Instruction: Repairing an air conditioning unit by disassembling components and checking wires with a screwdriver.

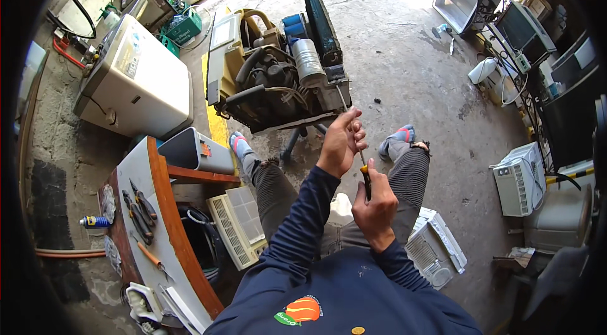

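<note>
A long screwdriver (365, 173) with a black and yellow handle is held in both of my hands. My right hand (377, 208) is closed on the handle. Further up, the curled fingers of my left hand (340, 144) are around the thin shaft. The shaft's tip meets the near right corner of an opened air conditioner (272, 79), which stands on a support between my feet. Its compressor, hoses, wires, a silver cylinder (308, 62) and a dark finned coil (324, 31) are exposed. Exactly what the tip touches is too small to tell.
At my left, a wooden bench (167, 208) bears pliers (140, 215) and an orange-handled screwdriver (148, 254). A white chest-like appliance (142, 75) stands beyond it. Beige grilled panels (237, 224) lie near my legs. A window air conditioner (520, 180) and other appliances line the right side.
</note>
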The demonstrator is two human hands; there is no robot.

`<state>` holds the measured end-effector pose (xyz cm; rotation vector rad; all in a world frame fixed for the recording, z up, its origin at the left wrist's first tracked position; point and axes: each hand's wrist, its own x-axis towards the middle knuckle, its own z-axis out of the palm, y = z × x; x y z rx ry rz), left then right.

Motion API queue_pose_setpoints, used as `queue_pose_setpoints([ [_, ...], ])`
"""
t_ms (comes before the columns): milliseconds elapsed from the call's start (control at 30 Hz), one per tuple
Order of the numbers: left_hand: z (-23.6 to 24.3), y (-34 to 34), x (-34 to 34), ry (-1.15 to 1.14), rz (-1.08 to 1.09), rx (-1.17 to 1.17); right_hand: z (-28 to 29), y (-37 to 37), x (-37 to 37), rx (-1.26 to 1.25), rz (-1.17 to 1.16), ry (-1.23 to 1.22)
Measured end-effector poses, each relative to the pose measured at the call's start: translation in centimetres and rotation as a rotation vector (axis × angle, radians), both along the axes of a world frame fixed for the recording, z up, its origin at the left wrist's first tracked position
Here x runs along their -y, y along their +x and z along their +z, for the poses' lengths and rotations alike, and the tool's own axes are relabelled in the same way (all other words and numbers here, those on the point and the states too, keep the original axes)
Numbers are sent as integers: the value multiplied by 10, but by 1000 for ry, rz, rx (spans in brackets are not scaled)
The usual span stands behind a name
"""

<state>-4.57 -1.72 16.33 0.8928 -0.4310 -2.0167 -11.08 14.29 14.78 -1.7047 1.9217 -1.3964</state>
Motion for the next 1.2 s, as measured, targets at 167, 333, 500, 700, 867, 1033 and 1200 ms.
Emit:
queue_pose_setpoints([
  [167, -23, -8, 13, 20, 35, -248, -1, -3, -12, 1003, 287, 114],
  [333, -31, -11, 17, 47, -15, -390, -13, -14, -19, 1711, 560, 235],
  [500, -27, -9, 22, 18, 29, -421, -6, -3, -14, 486, 141, 63],
  [700, -34, -2, 26, 23, -31, -597, 12, -5, -27, 1797, 394, 202],
  [867, -34, -7, 25, 15, 22, -585, -1, -4, -22, 752, 162, 121],
  [1033, -30, -13, 31, 17, 100, -551, 3, -3, -20, 156, 88, 1],
  [1200, -31, -12, 49, 40, 121, -598, 17, -4, -19, 257, 106, 82],
])
